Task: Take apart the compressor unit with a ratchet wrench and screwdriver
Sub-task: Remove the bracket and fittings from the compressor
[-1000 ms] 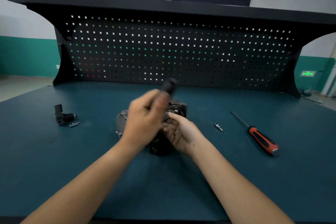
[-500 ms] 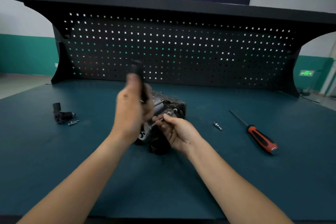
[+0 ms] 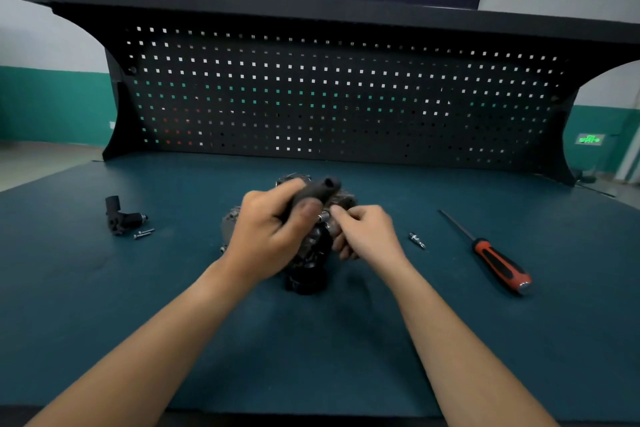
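Our left hand [image 3: 266, 232] curls round the ratchet wrench [image 3: 317, 192] handle; fingers of our right hand [image 3: 367, 230] pinch its blurred metal end. They hide most of the compressor unit [image 3: 308, 260], mid tabletop [image 3: 104, 288].

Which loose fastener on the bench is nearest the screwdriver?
The lone silver fastener, between the right hand and the screwdriver; the other bolts lie far left beside the black fitting.
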Motion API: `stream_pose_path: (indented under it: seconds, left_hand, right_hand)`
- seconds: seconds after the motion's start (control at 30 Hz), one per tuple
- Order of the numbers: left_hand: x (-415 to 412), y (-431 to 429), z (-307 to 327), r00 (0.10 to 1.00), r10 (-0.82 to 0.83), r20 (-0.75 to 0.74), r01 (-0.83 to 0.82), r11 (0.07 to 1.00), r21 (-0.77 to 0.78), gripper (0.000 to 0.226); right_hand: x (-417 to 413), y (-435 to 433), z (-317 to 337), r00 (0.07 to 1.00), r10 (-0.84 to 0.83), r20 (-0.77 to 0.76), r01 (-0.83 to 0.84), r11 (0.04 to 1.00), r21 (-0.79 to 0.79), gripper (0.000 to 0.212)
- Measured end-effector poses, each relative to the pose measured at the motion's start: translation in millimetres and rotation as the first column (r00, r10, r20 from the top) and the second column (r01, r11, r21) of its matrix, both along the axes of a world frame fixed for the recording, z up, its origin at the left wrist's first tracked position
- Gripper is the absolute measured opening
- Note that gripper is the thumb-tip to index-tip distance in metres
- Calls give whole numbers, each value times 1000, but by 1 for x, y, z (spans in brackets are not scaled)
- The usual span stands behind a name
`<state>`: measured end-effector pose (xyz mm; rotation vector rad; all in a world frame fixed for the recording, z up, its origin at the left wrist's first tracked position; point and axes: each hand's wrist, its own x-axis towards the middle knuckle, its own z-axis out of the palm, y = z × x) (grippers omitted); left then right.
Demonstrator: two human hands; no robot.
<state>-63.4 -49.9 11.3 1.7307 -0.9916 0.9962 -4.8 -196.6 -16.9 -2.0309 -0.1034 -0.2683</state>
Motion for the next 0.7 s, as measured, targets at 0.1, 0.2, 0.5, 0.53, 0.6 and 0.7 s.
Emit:
stream_pose_path:
  seconds: [0.1, 0.2, 0.5, 0.53, 0.6, 0.7]
  left_hand:
    - [7, 5, 0, 997, 5, -76, -15, 991, -133, 51]
    - [9, 5, -4, 979, -75, -192, 21, 962, -271, 48]
    - [4, 57, 7, 676, -645, -355, 236, 647, -725, 46]
    - [1, 66, 4, 648, -666, -369, 272, 656, -704, 44]
    - [-5, 80, -5, 604, -677, -420, 302, 682, -666, 48]
    - [-7, 89, -21, 553, -644, -529, 126, 691, -712, 45]
  right_hand:
    - [7, -16, -8, 951, -74, 299, 165, 942, -293, 21]
    - [13, -19, -16, 958, 49, 282, 70, 916, -396, 34]
    - [16, -14, -19, 856, 23, 517, 233, 875, -424, 25]
    - [15, -14, -19, 848, 25, 529, 236, 876, -420, 24]
    - [15, -13, -19, 840, 23, 541, 242, 878, -414, 24]
    - [15, -13, -19, 836, 28, 548, 240, 880, -410, 24]
